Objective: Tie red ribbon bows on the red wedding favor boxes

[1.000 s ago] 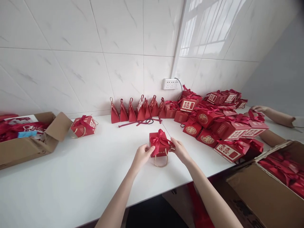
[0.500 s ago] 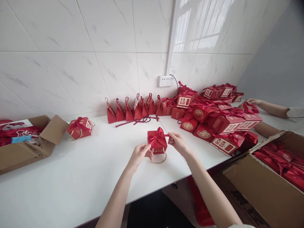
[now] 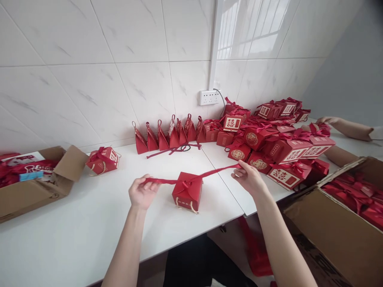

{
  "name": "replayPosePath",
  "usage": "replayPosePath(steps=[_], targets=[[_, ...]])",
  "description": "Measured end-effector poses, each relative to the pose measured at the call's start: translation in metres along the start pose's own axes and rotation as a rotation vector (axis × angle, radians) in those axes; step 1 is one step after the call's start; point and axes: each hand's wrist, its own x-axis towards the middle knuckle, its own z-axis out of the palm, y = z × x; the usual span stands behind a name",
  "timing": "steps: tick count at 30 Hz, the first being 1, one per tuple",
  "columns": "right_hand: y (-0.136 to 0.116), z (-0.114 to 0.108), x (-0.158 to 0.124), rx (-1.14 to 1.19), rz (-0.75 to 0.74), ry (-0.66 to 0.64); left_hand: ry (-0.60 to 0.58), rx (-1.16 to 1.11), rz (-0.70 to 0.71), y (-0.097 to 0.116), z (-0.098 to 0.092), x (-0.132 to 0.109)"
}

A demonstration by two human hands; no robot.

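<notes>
A small red gift box [image 3: 188, 190] with a twisted rope handle [image 3: 191, 206] sits on the white table in front of me. A red ribbon [image 3: 217, 172] crosses its top with a loose knot at the middle. My left hand [image 3: 144, 192] is closed on the ribbon's left end, out beside the box. Up to the right, my right hand [image 3: 247, 175] pinches the other end. Both ribbon tails are drawn out sideways, and neither hand touches the box itself.
Several red gift boxes [image 3: 287, 149] are piled at the right, by another person's hand [image 3: 327, 120]. Triangular red boxes [image 3: 152, 139] line the wall. Open cartons stand left [image 3: 32, 199] and right [image 3: 338, 227]. One bowed box [image 3: 103, 160] sits at left. Loose ribbon strips [image 3: 167, 150] lie behind.
The bow on the box has come undone into a loose knot. My hands have moved apart, stretching the ribbon tails left and right. The box has turned and shifted slightly left.
</notes>
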Motion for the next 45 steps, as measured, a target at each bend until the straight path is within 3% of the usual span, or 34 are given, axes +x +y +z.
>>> replayPosePath(steps=[3, 7, 14, 21, 25, 28, 32, 34, 37, 39, 42, 45], targets=[[-0.008, -0.014, -0.017, -0.01, -0.03, 0.066, 0.034, -0.17, 0.057, 0.016, -0.012, 0.005], [-0.01, -0.024, -0.033, -0.173, -0.042, 0.1, -0.001, -0.178, 0.104, 0.03, -0.02, 0.015], [-0.01, -0.04, -0.045, -0.448, -0.133, 0.096, 0.008, 0.05, 0.076, 0.04, -0.024, 0.016], [-0.003, -0.055, -0.042, -0.439, -0.083, 0.118, 0.08, 0.194, 0.039, 0.038, -0.038, 0.01], [-0.003, -0.061, -0.045, -0.598, -0.023, 0.056, 0.119, 0.396, 0.062, 0.034, -0.052, 0.011], [-0.016, -0.064, -0.056, -0.776, 0.037, -0.104, 0.113, 0.601, 0.028, 0.034, -0.061, 0.016], [-0.033, -0.059, -0.068, -0.869, 0.307, -0.71, 0.172, 0.769, 0.077, 0.029, -0.057, 0.024], [-0.029, -0.049, -0.066, -0.894, 0.313, -0.786, 0.097, 0.916, 0.121, 0.023, -0.044, 0.025], [-0.002, -0.024, -0.059, -0.863, 0.191, -0.554, -0.25, 1.183, 0.072, 0.01, -0.016, 0.021], [0.021, -0.006, -0.057, -0.808, 0.183, -0.54, -0.445, 1.26, 0.022, 0.002, -0.001, 0.018], [0.047, 0.015, -0.062, -0.812, 0.142, -0.548, -0.573, 1.29, -0.032, -0.004, 0.009, 0.013], [0.059, 0.025, -0.067, -0.836, 0.105, -0.444, -0.646, 1.25, -0.14, -0.003, 0.009, 0.003]])
